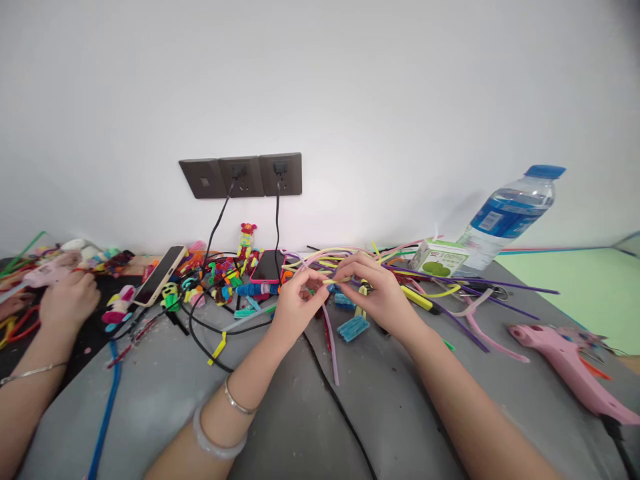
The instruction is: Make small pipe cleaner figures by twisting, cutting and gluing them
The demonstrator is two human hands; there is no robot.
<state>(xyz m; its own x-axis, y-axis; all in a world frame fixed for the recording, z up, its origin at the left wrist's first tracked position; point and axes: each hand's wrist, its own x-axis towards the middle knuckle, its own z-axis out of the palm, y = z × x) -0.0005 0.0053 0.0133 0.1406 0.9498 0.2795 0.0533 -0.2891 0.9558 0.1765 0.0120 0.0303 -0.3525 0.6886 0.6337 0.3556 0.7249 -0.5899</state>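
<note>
Both hands meet near the middle of the view, above the grey table (300, 413). My left hand (299, 300) is closed in a pinch on a small yellowish piece, with a bit of blue beside the fingertips. My right hand (373, 287) pinches the same small piece from the other side, its fingers curled over. Just below my right hand lie blue fuzzy pieces (353, 328). A pale purple strip (331, 347) hangs down or lies between the hands. Behind them is a pile of coloured fuzzy stems (400, 257).
A water bottle (507, 217) leans by a juice box (440, 259) at the back right. A pink glue gun (570, 367) lies at right. Phones (160, 275), black cables (340, 400) and small colourful figures (246, 240) fill the left. Another person's hand (69, 300) is at far left.
</note>
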